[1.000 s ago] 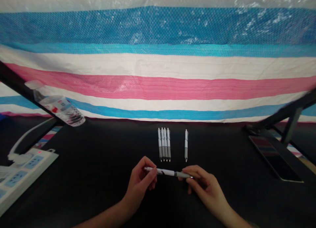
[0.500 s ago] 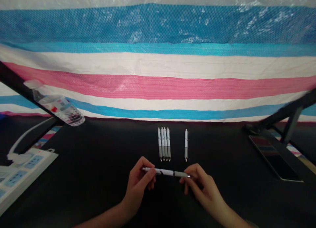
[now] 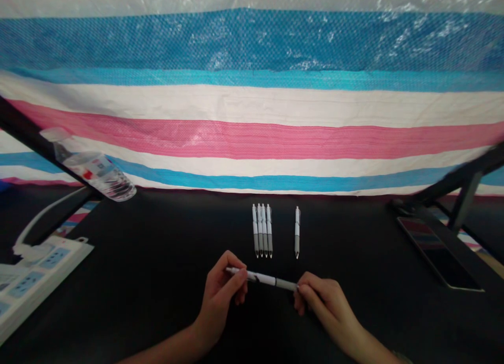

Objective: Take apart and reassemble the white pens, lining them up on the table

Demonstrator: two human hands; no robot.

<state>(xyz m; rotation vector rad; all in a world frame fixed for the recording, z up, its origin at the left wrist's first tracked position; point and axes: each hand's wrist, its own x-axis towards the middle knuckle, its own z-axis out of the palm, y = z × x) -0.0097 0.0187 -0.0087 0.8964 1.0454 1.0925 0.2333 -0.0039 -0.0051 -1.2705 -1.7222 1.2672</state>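
Observation:
A white and grey pen (image 3: 264, 279) is held level between both hands just above the black table (image 3: 157, 259). My left hand (image 3: 222, 295) pinches its white end. My right hand (image 3: 321, 303) is closed on its grey tip end. Beyond the hands, several matching pens (image 3: 262, 230) lie side by side in a neat row. A single pen (image 3: 297, 232) lies apart to their right.
A water bottle (image 3: 92, 169) leans at the back left near a white power strip (image 3: 31, 280). A dark phone (image 3: 437, 251) lies at the right beside a black stand (image 3: 464, 188). A striped tarp (image 3: 252, 106) hangs behind the table.
The pen's grey end has dipped slightly and my right hand has slid a little lower and closed more tightly on the tip. My left hand has barely moved.

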